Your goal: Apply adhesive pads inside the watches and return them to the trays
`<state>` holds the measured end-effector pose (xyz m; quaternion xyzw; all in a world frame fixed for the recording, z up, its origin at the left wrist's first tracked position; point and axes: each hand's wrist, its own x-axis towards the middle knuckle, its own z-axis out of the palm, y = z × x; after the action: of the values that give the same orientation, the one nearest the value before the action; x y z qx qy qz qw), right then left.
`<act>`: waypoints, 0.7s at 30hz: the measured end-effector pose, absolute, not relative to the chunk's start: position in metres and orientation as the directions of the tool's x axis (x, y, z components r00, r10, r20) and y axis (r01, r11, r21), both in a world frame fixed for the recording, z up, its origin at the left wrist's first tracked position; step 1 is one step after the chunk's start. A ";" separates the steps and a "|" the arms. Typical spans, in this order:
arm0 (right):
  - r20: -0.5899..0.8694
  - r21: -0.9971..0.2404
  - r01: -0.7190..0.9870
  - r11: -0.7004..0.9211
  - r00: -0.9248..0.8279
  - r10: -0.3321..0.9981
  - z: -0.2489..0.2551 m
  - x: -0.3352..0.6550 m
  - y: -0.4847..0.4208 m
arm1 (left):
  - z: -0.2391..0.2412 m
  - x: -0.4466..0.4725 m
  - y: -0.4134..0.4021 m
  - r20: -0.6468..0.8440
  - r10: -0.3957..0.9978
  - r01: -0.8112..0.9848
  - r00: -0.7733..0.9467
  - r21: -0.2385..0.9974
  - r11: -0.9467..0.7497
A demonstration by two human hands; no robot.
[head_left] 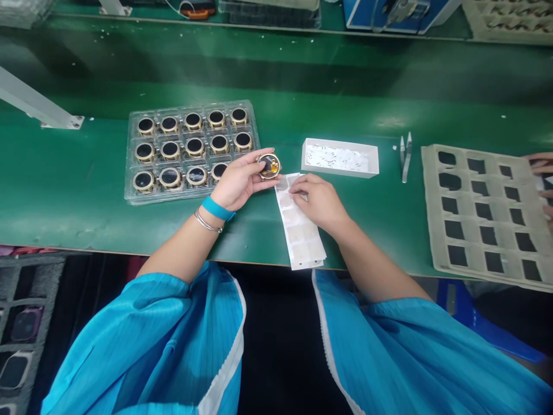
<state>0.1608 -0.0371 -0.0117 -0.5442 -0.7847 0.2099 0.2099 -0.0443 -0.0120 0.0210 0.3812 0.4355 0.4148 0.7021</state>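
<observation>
The left hand [242,178] is raised just above the right end of a clear plastic tray [185,106], its fingers [254,159] closed around a round gold watch case [270,166]. The case is off the tabletop [64,184], with its amber-coloured back facing up. It looks light, stiff and smooth, and its glass face is probably fragile, so the rim seems the safest place to hold it, away from the face and back.

The right hand [317,202] rests on a white sheet of small square pads [300,230], which lies flat and reaches the tabletop's front edge. Its fingers [298,187] are curled against the upper end of the sheet, but I cannot tell whether they are pinching a pad. The sheet looks thin and floppy, and the pads are best lifted by a corner.

Rows of similar round cases [194,147] fill most of the tray. Beyond the sheet are a shallow white box [341,170] and steel tweezers [405,157]. Near the tabletop's right end, another person's hand [538,164] is at a gray molded tray [432,230].
</observation>
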 end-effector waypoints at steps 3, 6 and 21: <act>0.095 -0.564 0.764 0.312 -0.316 0.944 -0.011 0.161 -0.037 | 0.021 -0.043 -0.012 -0.261 0.930 -0.210 0.260 0.924 0.318; 0.075 -0.576 0.764 0.291 -0.305 0.949 -0.010 0.160 -0.038 | 0.022 -0.041 -0.013 -0.236 0.941 -0.142 0.243 0.951 0.275; 0.018 -0.705 0.689 0.168 -0.220 0.975 -0.010 0.160 -0.032 | -0.001 -0.020 -0.021 -0.241 0.922 -0.194 0.302 0.932 0.307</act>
<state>0.1602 -0.0324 -0.0097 -0.5745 -0.7241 0.2929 0.2445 -0.0200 -0.0214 -0.0007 0.4253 0.4281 0.4071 0.6857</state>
